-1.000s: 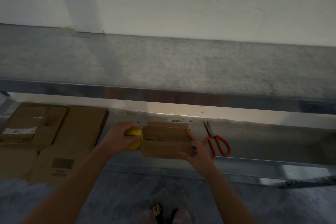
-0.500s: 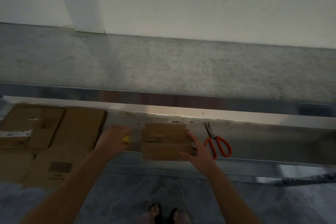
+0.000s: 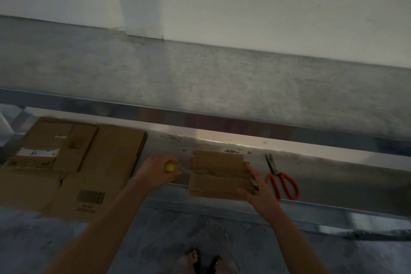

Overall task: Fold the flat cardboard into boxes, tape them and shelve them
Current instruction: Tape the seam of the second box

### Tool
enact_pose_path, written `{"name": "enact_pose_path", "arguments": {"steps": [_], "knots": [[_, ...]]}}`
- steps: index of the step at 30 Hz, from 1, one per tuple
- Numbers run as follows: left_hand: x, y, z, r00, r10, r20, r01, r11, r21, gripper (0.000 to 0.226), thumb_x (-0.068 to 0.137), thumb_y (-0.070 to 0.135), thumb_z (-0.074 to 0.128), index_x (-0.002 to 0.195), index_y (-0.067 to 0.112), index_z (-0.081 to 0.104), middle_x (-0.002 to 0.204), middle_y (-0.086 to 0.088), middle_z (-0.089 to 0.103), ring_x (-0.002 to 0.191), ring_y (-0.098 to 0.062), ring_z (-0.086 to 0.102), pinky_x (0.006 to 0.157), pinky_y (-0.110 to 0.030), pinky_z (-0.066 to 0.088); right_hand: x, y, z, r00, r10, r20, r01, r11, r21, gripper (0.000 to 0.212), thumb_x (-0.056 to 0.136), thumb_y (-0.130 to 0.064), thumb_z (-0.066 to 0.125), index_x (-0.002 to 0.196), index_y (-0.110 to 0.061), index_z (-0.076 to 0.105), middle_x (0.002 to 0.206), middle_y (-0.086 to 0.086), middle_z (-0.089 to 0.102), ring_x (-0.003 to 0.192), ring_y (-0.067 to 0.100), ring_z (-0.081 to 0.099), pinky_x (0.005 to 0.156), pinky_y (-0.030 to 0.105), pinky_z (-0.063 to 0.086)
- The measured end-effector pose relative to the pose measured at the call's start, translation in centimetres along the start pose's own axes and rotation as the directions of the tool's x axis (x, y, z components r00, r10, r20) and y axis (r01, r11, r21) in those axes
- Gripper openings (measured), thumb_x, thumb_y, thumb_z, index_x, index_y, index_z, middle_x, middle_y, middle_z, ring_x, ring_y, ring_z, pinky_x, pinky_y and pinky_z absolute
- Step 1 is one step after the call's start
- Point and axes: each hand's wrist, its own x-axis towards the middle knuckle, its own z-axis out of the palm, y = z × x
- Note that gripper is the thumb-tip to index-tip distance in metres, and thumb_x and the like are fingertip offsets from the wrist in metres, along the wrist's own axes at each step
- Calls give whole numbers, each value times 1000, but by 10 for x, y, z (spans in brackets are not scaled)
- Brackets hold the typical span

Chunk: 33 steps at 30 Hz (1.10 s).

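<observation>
A small folded cardboard box (image 3: pixel 219 176) lies on the metal shelf (image 3: pixel 338 178). The left hand (image 3: pixel 153 171) has its fingers curled around a yellow tape roll (image 3: pixel 170 166) just left of the box, and a clear strip runs from it to the box. The right hand (image 3: pixel 259 187) presses the box's right end with straight, spread fingers. Orange-handled scissors (image 3: pixel 281 180) lie just to the right of the box, and flat cardboard (image 3: pixel 106 162) lies stacked at the left.
</observation>
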Motion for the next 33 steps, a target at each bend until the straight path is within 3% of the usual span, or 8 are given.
{"name": "enact_pose_path", "arguments": {"steps": [4,8,11,14,18,22,28,33], "knots": [[8,-4,2,1000,12,8,-13,1000,28,36,78,49,74,105,25,69,99,10,64,90,-7,55,76,-23,39,-1,-3,0,1000,18,19,-19,999,26,77,87,-20,71,148,-38,28,135,-13,35,119,11,49,88,23,55],[12,-6,3,995,47,83,-57,992,116,44,82,51,67,117,24,67,109,8,59,99,-10,52,84,-26,41,-2,-5,0,999,37,5,-37,998,43,79,87,-20,72,150,-36,27,144,-7,32,129,22,44,98,41,53],[12,-8,0,984,47,173,-70,989,128,52,83,52,67,126,23,63,120,5,61,105,-11,54,91,-29,44,-3,-5,1,1000,21,-5,-21,1000,21,80,86,-23,72,150,-38,26,147,-3,32,130,22,44,95,32,54],[9,-8,-5,971,21,238,-39,997,69,56,85,48,67,133,22,57,131,3,57,114,-13,53,98,-30,42,-3,-5,1,1000,25,-8,-25,1000,12,79,86,-25,72,149,-41,26,148,-3,33,130,21,44,96,36,54],[10,-4,-18,966,20,258,-19,1000,-8,51,86,47,66,132,28,57,133,5,55,118,-12,51,99,-27,40,-3,-6,1,1000,18,0,-18,1000,24,78,87,-24,72,148,-42,27,146,-5,33,128,19,45,85,17,54],[10,-4,-26,960,47,275,-41,999,-28,48,86,48,65,131,35,56,128,10,54,116,-10,51,93,-22,37,-3,-5,1,1000,24,-2,-24,999,37,76,87,-23,72,145,-44,29,144,-5,34,127,19,45,84,18,55],[9,-9,-2,954,-55,295,30,996,88,58,89,52,60,140,27,49,145,2,48,130,-16,45,106,-29,36,-2,-3,2,1000,2,-6,-2,1000,-1,75,87,-25,71,142,-49,27,144,-6,34,123,15,46,82,16,54],[10,-8,15,936,-120,330,38,969,244,65,91,60,49,146,26,40,142,1,44,126,-20,44,104,-36,39,1,-1,2,1000,12,0,-12,1000,-10,77,86,-27,73,143,-51,26,146,-5,34,130,19,45,102,41,50]]}}
